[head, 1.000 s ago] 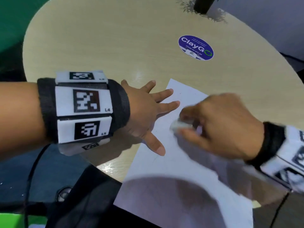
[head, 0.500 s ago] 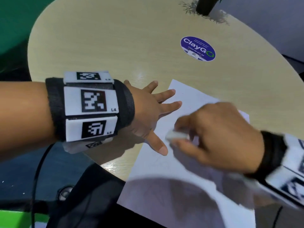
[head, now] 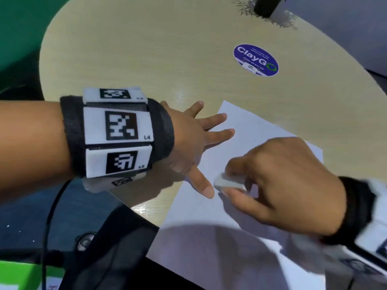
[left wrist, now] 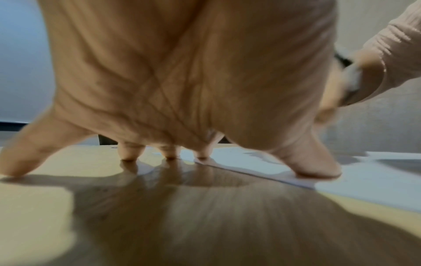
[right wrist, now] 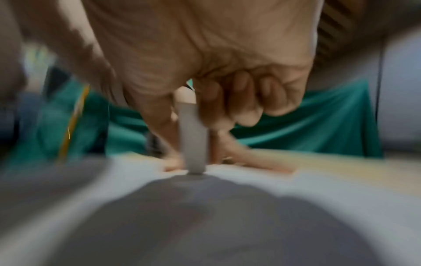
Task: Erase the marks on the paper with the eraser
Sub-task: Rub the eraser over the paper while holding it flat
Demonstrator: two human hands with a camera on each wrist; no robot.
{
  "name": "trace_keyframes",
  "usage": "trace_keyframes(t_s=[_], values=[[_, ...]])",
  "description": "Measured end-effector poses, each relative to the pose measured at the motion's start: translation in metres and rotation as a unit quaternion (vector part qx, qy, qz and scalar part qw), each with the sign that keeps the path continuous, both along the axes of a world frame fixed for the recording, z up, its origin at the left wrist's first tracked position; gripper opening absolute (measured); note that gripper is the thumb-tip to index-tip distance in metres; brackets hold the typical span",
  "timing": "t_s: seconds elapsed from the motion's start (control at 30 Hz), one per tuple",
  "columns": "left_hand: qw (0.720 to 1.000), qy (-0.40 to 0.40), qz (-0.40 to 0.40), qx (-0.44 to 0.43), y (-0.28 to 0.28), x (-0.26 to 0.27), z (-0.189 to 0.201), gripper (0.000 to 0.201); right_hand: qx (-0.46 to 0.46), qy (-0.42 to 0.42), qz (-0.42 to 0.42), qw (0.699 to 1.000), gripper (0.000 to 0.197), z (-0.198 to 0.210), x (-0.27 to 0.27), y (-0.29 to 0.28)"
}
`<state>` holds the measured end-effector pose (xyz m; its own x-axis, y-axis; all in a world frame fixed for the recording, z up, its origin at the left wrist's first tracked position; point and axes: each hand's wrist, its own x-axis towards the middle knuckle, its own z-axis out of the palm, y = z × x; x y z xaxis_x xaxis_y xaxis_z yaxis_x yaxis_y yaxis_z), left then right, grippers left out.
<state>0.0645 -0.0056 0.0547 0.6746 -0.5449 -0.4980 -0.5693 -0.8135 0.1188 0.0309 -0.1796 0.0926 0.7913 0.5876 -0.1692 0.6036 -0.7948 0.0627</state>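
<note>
A white sheet of paper (head: 257, 130) lies on the round wooden table (head: 146, 49), its near part hanging over the table's edge. My left hand (head: 192, 141) lies flat with fingers spread, thumb and two fingertips pressing the paper's left edge (left wrist: 284, 178). My right hand (head: 278, 185) pinches a white eraser (head: 228, 183) between thumb and fingers, its end down on the paper just right of my left thumb. In the right wrist view the eraser (right wrist: 193, 136) stands upright on the sheet. Faint marks show near my left fingertips; the picture is blurred.
A round blue "ClayGo" sticker (head: 256, 60) sits on the table beyond the paper. A dark pot base (head: 266, 5) stands at the table's far edge. Below the near edge are a dark chair (head: 109, 248) and a black cable (head: 47, 227).
My right hand has carried the eraser toward me and leftward across the paper, from near my left fingertips to beside my left thumb. The left hand stays pressed in place.
</note>
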Motion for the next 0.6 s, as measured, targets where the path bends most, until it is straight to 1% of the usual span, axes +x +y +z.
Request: trace_keyframes(t_s=[0.03,0.07,0.1,0.13,0.2,0.23,0.27,0.33,0.37,0.47,0.5,0.53,0.57,0.6], values=[[0.999,-0.012,0.006,0.052,-0.001,0.003,0.002,0.123,-0.003,0.018,-0.006,1.000,0.037,0.000,0.002,-0.001],[0.996,0.001,0.001,0.086,-0.003,0.003,0.010,0.120,0.008,0.007,-0.021,1.000,0.042,0.001,0.007,-0.004],[0.996,0.002,0.002,0.086,-0.005,0.005,0.012,0.119,0.024,-0.019,-0.031,0.999,0.044,0.002,0.012,-0.007],[0.996,0.001,-0.002,0.085,-0.004,0.002,0.010,0.120,0.016,-0.027,-0.034,0.999,0.043,0.002,0.014,-0.008],[0.997,-0.018,-0.004,0.073,-0.003,0.001,0.003,0.123,0.000,0.001,0.013,1.000,0.034,0.001,0.005,-0.005],[0.997,-0.018,-0.004,0.076,-0.003,0.003,0.001,0.122,0.001,0.011,0.030,0.999,0.032,-0.003,0.001,-0.005],[0.997,-0.013,0.003,0.080,-0.004,0.004,0.003,0.120,0.004,0.024,0.022,0.999,0.035,-0.002,-0.001,-0.004],[0.997,-0.012,0.005,0.076,-0.005,0.006,0.005,0.117,0.030,0.000,-0.012,0.999,0.042,0.002,0.006,-0.007],[0.996,-0.015,0.006,0.083,-0.006,0.006,0.004,0.118,0.034,-0.019,-0.008,0.999,0.041,0.001,0.008,-0.009],[0.996,-0.024,-0.004,0.086,-0.005,0.005,0.001,0.119,-0.010,0.016,0.024,1.000,0.033,-0.001,-0.007,-0.003],[0.995,-0.014,-0.008,0.100,-0.005,0.004,0.002,0.119,-0.007,0.018,0.021,1.000,0.035,-0.004,-0.006,-0.005],[0.993,-0.012,-0.013,0.115,-0.006,0.007,0.004,0.119,0.003,0.013,-0.005,1.000,0.039,-0.001,-0.002,-0.005],[0.994,-0.012,-0.014,0.104,-0.006,0.010,0.001,0.119,0.020,-0.006,-0.022,1.000,0.042,0.000,0.004,-0.007],[0.997,-0.017,-0.011,0.070,-0.005,0.010,-0.003,0.120,0.039,-0.027,-0.032,0.998,0.041,0.002,0.009,-0.009]])
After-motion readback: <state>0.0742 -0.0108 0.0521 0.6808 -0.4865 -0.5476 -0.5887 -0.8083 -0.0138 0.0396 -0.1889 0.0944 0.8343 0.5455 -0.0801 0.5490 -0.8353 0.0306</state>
